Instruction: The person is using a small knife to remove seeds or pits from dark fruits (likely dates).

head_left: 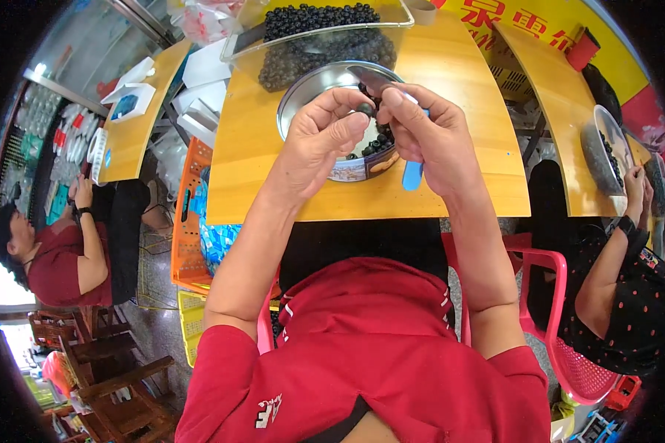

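Between the thumb and fingertips of my left hand (319,139) is a small dark round fruit (364,108). My right hand (437,142) is closed around a knife (412,176) with a blue handle. The handle's end shows below the fingers, and the blade points up and left beyond the left hand's fingers. Both hands are close together over a round metal bowl (291,100). Several dark fruits (380,143) lie in the bowl, partly hidden by my hands. I cannot tell whether the blade touches the fruit.
Behind the bowl stands a clear plastic bin (233,52) heaped with dark round fruits. An orange crate (188,255) with blue packets is left of the wooden table (251,188). One person (74,251) sits at the left; another (617,295) sits at the right by a clear tub (602,159).
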Action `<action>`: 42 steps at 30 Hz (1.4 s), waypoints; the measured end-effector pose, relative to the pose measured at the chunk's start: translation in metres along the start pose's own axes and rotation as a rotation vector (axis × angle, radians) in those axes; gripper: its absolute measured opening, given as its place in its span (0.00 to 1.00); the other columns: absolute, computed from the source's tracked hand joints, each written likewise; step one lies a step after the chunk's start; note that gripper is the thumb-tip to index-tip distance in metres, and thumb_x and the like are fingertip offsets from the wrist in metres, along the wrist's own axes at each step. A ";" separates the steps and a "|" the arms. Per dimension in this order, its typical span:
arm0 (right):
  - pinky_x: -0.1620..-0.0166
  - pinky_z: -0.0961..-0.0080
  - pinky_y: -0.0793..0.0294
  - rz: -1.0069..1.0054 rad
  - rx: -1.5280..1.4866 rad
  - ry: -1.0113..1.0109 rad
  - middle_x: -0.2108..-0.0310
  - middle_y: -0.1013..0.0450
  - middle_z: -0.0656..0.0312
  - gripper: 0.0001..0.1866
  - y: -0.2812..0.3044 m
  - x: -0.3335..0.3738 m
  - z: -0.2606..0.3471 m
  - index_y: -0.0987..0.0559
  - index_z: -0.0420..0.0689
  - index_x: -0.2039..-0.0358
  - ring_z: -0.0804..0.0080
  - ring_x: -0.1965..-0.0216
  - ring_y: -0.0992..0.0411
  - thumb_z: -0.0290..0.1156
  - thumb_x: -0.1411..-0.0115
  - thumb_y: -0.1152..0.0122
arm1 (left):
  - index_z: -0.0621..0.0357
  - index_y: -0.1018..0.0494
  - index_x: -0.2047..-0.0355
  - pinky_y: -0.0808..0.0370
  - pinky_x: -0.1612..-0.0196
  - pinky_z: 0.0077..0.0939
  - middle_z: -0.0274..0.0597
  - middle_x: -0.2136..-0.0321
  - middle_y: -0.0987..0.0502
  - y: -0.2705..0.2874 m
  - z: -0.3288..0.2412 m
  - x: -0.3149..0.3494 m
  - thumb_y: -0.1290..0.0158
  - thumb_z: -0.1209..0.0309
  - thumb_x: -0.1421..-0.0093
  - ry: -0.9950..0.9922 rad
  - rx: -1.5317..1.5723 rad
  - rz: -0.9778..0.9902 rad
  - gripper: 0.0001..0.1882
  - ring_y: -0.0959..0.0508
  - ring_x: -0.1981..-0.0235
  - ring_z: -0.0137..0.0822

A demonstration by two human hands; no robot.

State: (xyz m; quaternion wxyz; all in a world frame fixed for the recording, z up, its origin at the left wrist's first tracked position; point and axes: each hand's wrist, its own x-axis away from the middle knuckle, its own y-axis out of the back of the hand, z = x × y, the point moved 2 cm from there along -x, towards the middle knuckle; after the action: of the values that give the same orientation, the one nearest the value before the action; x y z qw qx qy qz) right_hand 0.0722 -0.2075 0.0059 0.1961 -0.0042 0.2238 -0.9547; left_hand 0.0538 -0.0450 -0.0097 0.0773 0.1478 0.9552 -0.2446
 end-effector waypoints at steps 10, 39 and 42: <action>0.82 0.90 0.47 0.048 0.312 0.184 0.77 0.30 0.66 0.16 -0.008 0.008 0.007 0.25 0.39 0.49 0.90 0.84 0.43 0.31 0.35 0.46 | 0.61 0.28 0.55 0.41 0.75 0.13 0.27 0.74 0.29 -0.002 -0.005 0.001 0.45 0.72 0.40 -0.014 0.014 -0.012 0.13 0.36 0.76 0.19; 0.82 0.90 0.45 -0.101 0.244 0.235 0.78 0.28 0.65 0.14 -0.001 0.001 0.010 0.23 0.37 0.57 0.89 0.85 0.41 0.34 0.35 0.47 | 0.60 0.27 0.58 0.37 0.75 0.13 0.35 0.69 0.25 -0.006 -0.008 -0.010 0.51 0.70 0.37 0.098 0.233 -0.213 0.10 0.33 0.77 0.22; 0.83 0.89 0.50 -0.168 0.193 0.266 0.79 0.30 0.67 0.14 0.012 -0.001 0.022 0.23 0.36 0.55 0.90 0.86 0.45 0.33 0.34 0.48 | 0.61 0.27 0.59 0.37 0.77 0.13 0.35 0.69 0.26 0.018 -0.017 -0.028 0.54 0.70 0.37 0.171 0.096 -0.186 0.10 0.34 0.79 0.22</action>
State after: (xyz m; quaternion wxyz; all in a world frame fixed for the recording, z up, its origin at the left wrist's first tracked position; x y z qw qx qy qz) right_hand 0.0799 -0.2259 0.0203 0.0839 0.1223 0.1542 -0.9769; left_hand 0.0850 -0.0287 0.0030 -0.0345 0.0824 0.9551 -0.2825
